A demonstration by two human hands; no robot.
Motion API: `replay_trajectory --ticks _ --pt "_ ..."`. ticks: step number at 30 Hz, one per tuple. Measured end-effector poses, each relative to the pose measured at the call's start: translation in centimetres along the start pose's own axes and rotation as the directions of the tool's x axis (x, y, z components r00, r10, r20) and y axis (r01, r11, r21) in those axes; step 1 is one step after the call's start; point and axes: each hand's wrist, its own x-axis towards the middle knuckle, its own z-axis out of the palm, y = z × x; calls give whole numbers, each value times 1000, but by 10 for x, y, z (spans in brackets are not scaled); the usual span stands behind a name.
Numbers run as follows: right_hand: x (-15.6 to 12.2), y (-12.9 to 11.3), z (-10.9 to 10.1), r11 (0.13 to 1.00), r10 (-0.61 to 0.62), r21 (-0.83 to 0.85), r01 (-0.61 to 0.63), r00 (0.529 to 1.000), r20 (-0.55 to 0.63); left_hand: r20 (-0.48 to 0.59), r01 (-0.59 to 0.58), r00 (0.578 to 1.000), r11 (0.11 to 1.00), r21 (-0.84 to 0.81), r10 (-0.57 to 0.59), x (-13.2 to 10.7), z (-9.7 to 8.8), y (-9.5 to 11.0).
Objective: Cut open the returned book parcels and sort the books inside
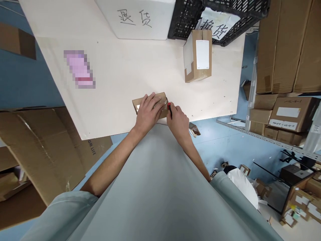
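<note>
A small taped brown cardboard parcel lies near the front edge of the white table. My left hand lies on top of it, fingers curled over it and pressing it down. My right hand is closed round a small red-and-black tool, whose tip touches the parcel's right end. A second cardboard box with a white label stands further back on the table, to the right.
A white foam box with handwriting and a black plastic crate stand at the table's far edge. Large flattened cardboard is at my left. Shelves of boxes are at the right. Blue floor with scraps lies below.
</note>
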Motion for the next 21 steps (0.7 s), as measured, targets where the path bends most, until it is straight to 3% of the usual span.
replay_trajectory --ticks 5,13,21 --pt "-3 -9 -5 996 36 -77 -33 999 34 -4 22 1000 999 -27 -23 0 0 1" --pt "-29 8 1 995 89 -64 -80 985 147 14 23 1000 1000 -14 -23 -2 -3 4" --pt "-42 20 -8 999 29 -18 -26 990 139 24 17 1000 1000 12 -17 -3 -6 3"
